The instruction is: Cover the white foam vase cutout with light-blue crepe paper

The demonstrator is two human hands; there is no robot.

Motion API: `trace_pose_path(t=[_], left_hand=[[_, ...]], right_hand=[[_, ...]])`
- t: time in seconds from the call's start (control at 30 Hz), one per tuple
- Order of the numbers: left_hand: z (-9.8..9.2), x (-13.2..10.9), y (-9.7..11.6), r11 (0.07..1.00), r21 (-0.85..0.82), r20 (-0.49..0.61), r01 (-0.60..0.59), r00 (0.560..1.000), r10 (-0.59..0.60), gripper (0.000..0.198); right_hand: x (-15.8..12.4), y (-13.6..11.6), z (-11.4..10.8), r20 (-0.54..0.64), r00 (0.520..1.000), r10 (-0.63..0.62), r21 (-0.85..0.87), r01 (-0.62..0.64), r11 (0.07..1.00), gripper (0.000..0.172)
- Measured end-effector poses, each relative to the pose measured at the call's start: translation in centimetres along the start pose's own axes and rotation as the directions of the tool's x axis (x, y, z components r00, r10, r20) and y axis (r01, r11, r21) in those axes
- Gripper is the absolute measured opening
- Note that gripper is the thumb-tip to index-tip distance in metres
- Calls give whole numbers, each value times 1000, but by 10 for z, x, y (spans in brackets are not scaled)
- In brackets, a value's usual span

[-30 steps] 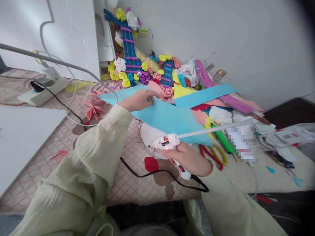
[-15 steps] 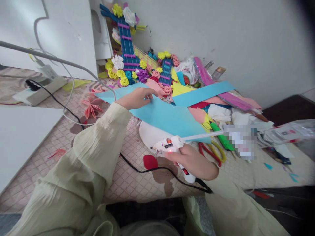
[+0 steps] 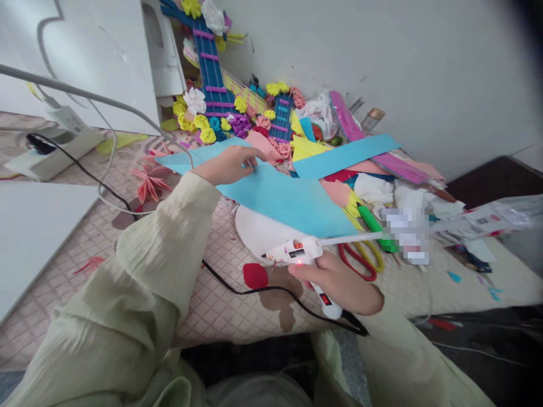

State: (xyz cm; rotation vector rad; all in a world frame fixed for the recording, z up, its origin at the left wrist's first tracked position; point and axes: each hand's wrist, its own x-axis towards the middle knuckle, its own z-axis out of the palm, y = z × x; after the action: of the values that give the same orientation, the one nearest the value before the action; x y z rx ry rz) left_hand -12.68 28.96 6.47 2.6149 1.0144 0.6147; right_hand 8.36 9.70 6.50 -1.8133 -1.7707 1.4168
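My right hand [image 3: 339,280] is wrapped round the grip of a white hot glue gun [image 3: 297,251], whose small red light glows. A long clear glue stick [image 3: 352,238] sticks out of its back, and its nozzle points left. My left hand [image 3: 231,165] is closed at the upper edge of a large sheet of light blue paper [image 3: 288,198], its fingertips curled and partly hidden. Beneath the sheet lies a white rounded piece [image 3: 252,232], partly covered. A small red piece [image 3: 255,276] lies just below the gun's nozzle.
Behind lie paper flowers [image 3: 207,135], a blue toy-like guitar neck [image 3: 211,68] and a blue paper strip [image 3: 345,156]. Red-and-yellow-handled scissors [image 3: 358,263] and a green tool [image 3: 373,223] are to the right. A black cord [image 3: 229,287] crosses the front; a power strip [image 3: 55,155] stands left.
The view has shifted slightly, so most things sit a little further left. The glue gun has moved slightly right relative to the white piece. Both hands keep their holds.
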Motion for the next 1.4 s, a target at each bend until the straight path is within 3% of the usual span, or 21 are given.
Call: trace_pose_path(t=[0.67, 0.93, 1.4], left_hand=[[1, 1, -1, 999, 23, 6, 25, 1000, -25, 36], [3, 2, -3, 1000, 28, 13, -8, 1000, 7, 36], [1, 1, -5, 997, -6, -16, -73, 997, 73, 35]], right_hand=[[-33, 16, -3, -137, 987, 86, 43, -80, 996, 28], [-17, 4, 11, -73, 996, -44, 95, 51, 994, 24], [-9, 3, 16, -84, 996, 25, 125, -14, 992, 30]])
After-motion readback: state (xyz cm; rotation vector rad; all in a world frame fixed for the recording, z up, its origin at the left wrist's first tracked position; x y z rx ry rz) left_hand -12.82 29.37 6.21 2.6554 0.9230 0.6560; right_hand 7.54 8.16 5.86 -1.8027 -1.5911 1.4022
